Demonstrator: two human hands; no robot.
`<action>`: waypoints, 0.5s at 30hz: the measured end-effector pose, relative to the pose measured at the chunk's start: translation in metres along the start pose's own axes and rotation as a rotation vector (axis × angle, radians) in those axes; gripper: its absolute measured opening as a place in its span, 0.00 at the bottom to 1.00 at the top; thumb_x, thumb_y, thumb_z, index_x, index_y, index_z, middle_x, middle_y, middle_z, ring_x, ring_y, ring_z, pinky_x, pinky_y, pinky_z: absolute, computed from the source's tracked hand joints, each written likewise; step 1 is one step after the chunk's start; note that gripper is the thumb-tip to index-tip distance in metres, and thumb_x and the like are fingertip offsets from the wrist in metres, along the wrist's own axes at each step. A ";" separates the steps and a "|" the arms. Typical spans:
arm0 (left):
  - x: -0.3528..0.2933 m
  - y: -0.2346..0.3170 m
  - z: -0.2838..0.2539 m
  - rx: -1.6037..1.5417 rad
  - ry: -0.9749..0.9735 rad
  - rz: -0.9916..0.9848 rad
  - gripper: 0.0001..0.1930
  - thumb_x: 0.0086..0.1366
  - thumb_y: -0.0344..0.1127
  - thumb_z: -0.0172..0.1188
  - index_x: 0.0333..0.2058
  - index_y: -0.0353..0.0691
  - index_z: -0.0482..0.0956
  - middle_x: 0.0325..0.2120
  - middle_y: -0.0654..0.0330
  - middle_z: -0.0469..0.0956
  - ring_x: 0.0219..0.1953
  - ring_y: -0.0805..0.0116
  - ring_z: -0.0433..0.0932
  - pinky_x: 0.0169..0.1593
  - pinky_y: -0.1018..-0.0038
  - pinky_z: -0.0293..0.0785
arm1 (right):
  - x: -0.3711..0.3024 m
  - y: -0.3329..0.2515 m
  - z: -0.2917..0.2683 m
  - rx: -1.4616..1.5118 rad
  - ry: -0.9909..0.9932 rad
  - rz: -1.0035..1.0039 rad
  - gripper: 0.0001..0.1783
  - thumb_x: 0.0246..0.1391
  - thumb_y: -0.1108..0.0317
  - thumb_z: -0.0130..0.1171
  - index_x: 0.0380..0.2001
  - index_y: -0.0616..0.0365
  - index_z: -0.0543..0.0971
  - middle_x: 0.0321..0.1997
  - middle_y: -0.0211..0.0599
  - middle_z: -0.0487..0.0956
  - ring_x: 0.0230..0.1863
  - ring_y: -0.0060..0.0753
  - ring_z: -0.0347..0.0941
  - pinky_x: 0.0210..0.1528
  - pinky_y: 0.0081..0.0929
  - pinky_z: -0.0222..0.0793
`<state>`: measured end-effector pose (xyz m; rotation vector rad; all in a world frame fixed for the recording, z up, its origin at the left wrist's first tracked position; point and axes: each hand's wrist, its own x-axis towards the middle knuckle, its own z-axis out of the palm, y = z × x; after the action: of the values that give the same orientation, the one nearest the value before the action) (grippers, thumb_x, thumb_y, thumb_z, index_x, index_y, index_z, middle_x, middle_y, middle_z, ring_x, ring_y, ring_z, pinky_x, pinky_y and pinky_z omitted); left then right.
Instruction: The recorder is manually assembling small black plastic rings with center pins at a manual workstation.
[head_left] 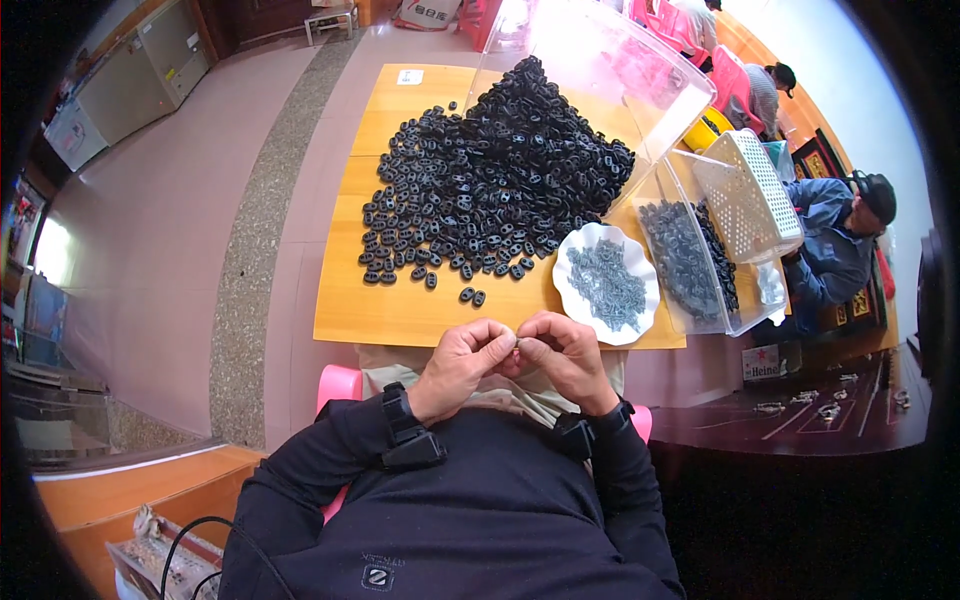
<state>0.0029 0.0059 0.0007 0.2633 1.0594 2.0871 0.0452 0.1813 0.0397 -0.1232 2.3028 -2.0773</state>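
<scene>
My left hand and my right hand meet over my lap, just off the table's near edge. Thumbs and forefingers of both are pinched together around something too small to make out. Beyond them spreads a large heap of black two-holed oval plastic pieces, with a few strays nearer the front. A white scalloped dish stands ahead of my right hand. In it lies a pile of small grey pieces, too fine to name.
A clear bin with grey and black pieces stands right of the dish, a white perforated basket at its top. A large clear box lies tipped behind the heap. A person in blue sits at the right; others are farther back.
</scene>
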 end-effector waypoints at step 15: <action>-0.001 0.003 0.002 0.038 -0.010 0.004 0.10 0.70 0.37 0.51 0.40 0.35 0.73 0.34 0.61 0.77 0.37 0.74 0.78 0.44 0.79 0.76 | -0.002 0.000 -0.003 0.133 -0.030 0.046 0.03 0.54 0.80 0.58 0.33 0.68 0.76 0.33 0.32 0.76 0.33 0.19 0.74 0.37 0.17 0.73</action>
<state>0.0033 0.0049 0.0038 0.2947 1.0936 2.0690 0.0466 0.1839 0.0403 -0.0955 2.1229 -2.1821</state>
